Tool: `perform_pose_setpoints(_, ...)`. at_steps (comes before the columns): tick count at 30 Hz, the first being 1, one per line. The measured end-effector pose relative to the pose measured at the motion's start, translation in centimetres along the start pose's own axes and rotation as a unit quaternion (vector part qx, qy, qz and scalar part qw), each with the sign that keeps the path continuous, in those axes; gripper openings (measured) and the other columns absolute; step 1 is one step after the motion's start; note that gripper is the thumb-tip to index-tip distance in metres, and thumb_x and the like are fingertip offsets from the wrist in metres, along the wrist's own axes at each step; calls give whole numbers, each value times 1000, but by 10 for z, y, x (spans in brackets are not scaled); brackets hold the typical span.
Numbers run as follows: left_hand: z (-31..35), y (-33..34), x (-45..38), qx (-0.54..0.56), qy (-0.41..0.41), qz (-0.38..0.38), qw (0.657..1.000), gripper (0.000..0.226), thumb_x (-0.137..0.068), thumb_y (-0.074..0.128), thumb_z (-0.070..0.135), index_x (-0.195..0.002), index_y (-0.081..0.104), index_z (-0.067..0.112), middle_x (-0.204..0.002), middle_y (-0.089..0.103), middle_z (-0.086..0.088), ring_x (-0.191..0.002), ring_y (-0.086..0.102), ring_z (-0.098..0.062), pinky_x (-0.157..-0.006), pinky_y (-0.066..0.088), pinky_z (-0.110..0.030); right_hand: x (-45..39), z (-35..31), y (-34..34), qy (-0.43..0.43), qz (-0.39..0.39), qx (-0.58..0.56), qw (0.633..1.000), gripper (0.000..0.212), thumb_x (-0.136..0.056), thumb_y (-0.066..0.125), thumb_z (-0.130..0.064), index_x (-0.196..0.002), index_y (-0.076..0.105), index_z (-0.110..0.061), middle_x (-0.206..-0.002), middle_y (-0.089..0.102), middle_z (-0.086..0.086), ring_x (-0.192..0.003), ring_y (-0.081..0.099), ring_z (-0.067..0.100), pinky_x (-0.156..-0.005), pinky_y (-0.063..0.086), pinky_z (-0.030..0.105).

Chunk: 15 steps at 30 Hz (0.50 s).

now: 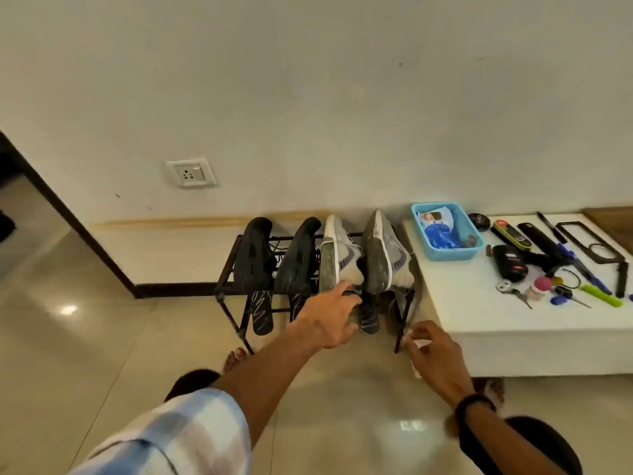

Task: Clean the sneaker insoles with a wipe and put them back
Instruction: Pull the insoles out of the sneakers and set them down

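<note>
Head view: the left hand (330, 317) is stretched, grip released, to the grey sneakers (363, 258) on the rack (226, 286); a white wipe (416, 344) is pinched in the right hand (435, 354). A hasty tug could unseat a sneaker.

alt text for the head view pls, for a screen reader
A person's left hand reaches to the grey sneakers stood on a black shoe rack, while the right hand pinches a white wipe. Black shoes sit at the rack's left; a white table at right holds a blue basket.
</note>
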<state>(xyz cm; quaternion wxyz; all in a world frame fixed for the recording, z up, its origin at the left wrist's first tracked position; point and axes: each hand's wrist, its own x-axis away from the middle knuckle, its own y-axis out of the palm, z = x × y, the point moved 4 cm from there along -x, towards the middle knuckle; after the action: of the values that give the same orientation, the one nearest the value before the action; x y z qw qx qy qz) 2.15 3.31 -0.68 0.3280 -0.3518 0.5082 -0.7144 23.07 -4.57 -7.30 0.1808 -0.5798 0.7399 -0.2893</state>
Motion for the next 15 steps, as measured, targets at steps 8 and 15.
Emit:
perform_pose_setpoints(8,-23,12,-135,-155,43,-75,984,58,-95,69,31,-145,45,15,-147,43,-6,-123,58,-30,-94,52,-43,-153,11,14,129,-19,-90,987,84,-80,78,-53,-147,39,-20,-140,51,3,-115,58,22,-84,57,37)
perform_pose_setpoints(15,-28,25,-169,-326,115,-101,933,58,-93,70,28,-145,45,18,-138,50,-7,-119,59,-26,-77,38,-36,-191,34,44,195,-94,-276,936,72,-70,87,-43,-131,58,-17,-111,72,10,-96,70,24,-70,60,31)
